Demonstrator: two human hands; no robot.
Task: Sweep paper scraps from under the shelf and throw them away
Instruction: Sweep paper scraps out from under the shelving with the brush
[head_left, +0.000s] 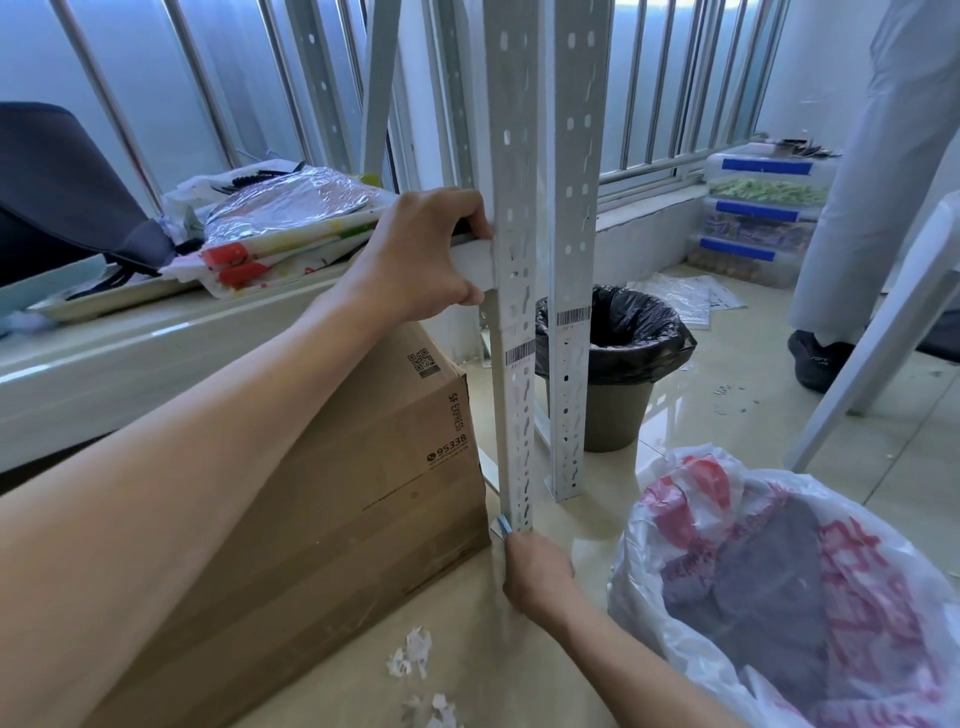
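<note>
Paper scraps (410, 656) lay loose on tiled floor (597, 525), just in front of cardboard box (311, 493); more at bottom edge of view.

Risk: no broom in view. Bare-hand sweep could scatter light scraps or push them back under box.

Scraps sat near right hand (537, 577) but apart from it, on person's side.

Right hand low at foot of shelf post (514, 415); fingers hidden, grip not readable.

Left hand (421, 254) clenched on shelf (470, 267) edge, well above scraps.

Lined bin (613, 338) stood beyond post.
</note>
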